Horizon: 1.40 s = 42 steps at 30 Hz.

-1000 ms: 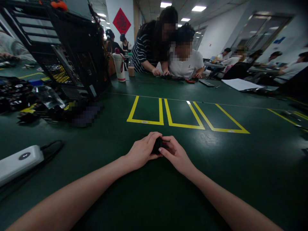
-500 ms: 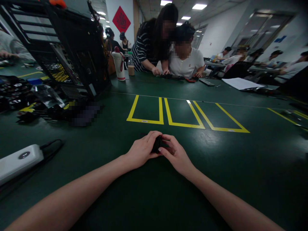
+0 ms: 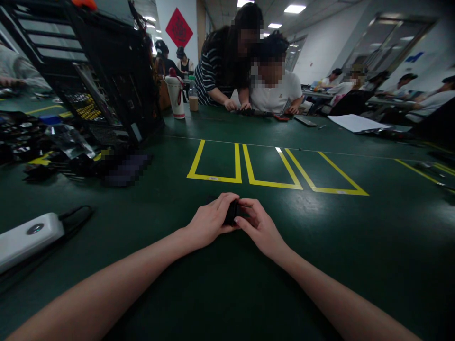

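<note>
Head view: both hands meet in the middle of a green table, holding a small black part between them, pretty much dead center, so I'll use that as the middle of the clock. Left hand is wrapped over it, fingers across the top, thumb on the near side, covering most of it. Right hand has thumb and fingertips pinching its 3 o'clock end, can't tell how hard. What the part actually is, no clue, too dark. Yellow tape boxes run from 12 to 2. White gadget with a cable sits around 9, PC case at 10, cup at 11, paper at 2. Two people are across the table, a striped top at 12 and a white shirt nearer 1.
</note>
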Motion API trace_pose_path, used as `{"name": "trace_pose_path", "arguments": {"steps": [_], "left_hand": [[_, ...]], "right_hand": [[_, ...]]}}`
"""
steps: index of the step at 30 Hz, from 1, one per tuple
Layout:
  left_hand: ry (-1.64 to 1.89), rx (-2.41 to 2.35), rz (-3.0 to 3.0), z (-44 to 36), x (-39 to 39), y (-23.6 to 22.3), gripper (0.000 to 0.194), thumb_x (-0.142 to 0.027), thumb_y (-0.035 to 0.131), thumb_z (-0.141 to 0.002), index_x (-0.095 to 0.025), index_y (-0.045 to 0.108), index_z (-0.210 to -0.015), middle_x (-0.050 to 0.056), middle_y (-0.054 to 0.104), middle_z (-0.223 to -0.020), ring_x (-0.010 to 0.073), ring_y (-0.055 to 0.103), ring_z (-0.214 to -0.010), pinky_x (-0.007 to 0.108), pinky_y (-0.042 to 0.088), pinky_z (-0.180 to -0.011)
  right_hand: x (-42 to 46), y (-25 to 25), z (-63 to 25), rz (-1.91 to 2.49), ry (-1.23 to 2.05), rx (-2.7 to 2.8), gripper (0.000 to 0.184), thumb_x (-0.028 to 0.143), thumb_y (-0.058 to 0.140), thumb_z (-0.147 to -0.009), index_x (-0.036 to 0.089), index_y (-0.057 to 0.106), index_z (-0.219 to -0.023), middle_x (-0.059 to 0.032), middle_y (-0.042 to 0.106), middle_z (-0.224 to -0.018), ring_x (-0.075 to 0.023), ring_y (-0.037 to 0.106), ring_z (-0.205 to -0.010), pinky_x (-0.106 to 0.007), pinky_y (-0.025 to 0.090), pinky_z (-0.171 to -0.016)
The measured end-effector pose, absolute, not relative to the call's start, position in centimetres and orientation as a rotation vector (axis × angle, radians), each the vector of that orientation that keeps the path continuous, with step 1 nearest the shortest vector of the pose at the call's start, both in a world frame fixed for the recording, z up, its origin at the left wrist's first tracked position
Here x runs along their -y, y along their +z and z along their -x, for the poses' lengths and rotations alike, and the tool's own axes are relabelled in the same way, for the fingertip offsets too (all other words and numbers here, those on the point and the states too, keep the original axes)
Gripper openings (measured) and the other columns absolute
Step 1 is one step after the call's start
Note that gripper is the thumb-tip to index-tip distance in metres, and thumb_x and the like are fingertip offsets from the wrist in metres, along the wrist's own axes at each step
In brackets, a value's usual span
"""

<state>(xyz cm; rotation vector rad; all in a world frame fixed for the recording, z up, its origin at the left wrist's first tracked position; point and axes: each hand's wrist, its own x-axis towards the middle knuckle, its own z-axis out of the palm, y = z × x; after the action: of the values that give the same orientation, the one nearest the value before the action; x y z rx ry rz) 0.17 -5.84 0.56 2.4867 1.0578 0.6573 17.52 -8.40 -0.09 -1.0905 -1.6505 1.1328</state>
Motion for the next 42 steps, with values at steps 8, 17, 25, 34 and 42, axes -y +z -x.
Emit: {"name": "trace_pose_path", "arguments": {"steps": [8, 17, 25, 34, 42], "left_hand": [[0.653, -1.042, -2.483, -0.11, 5.86, 0.65, 0.062, -0.028, 0.061, -0.077, -0.027, 0.021, -0.124, 0.006, 0.041, -0.125, 0.0241, 0.054, -0.105, 0.041, 0.050, -0.081], [0.650, -1.061, -2.479, -0.14, 5.86, 0.71, 0.061, -0.031, 0.062, -0.077, -0.025, 0.023, -0.123, 0.006, 0.043, -0.122, 0.0227, 0.054, -0.103, 0.039, 0.051, -0.079], [0.641, -1.066, -2.484, -0.23, 5.89, 0.68, 0.063, -0.028, 0.062, -0.076, -0.027, 0.021, -0.123, 0.006, 0.042, -0.124, 0.0240, 0.054, -0.105, 0.041, 0.050, -0.081], [0.657, -1.058, -2.482, -0.25, 5.87, 0.72, 0.061, -0.030, 0.062, -0.077, -0.025, 0.023, -0.124, 0.006, 0.043, -0.123, 0.0233, 0.054, -0.104, 0.040, 0.050, -0.080], [0.644, -1.054, -2.496, -0.11, 5.89, 0.75, 0.062, -0.031, 0.061, -0.077, -0.024, 0.022, -0.124, 0.007, 0.042, -0.124, 0.0227, 0.053, -0.104, 0.039, 0.049, -0.082]], "right_hand": [[8.64, -0.06, -17.70, 1.055, 1.093, 1.701, 0.027, 0.017, 0.056, -0.079, 0.027, 0.049, -0.103, -0.0029, 0.046, -0.115, -0.0188, 0.051, -0.109, -0.039, 0.045, -0.095], [8.47, -0.17, -17.56, 1.067, 1.139, 1.665, 0.030, 0.019, 0.053, -0.081, 0.027, 0.046, -0.109, -0.0036, 0.050, -0.111, -0.0187, 0.053, -0.108, -0.040, 0.046, -0.094], [8.66, -0.07, -17.58, 1.062, 1.109, 1.694, 0.028, 0.018, 0.056, -0.079, 0.026, 0.048, -0.105, -0.0032, 0.048, -0.112, -0.0192, 0.052, -0.107, -0.042, 0.046, -0.094], [8.64, -0.03, -17.56, 1.043, 1.088, 1.698, 0.026, 0.017, 0.053, -0.081, 0.027, 0.049, -0.104, -0.0026, 0.048, -0.112, -0.0184, 0.052, -0.108, -0.039, 0.047, -0.093], [8.69, 0.40, -17.60, 1.082, 1.125, 1.707, 0.028, 0.020, 0.054, -0.081, 0.026, 0.047, -0.108, -0.0033, 0.050, -0.110, -0.0186, 0.052, -0.106, -0.040, 0.047, -0.093]]}}
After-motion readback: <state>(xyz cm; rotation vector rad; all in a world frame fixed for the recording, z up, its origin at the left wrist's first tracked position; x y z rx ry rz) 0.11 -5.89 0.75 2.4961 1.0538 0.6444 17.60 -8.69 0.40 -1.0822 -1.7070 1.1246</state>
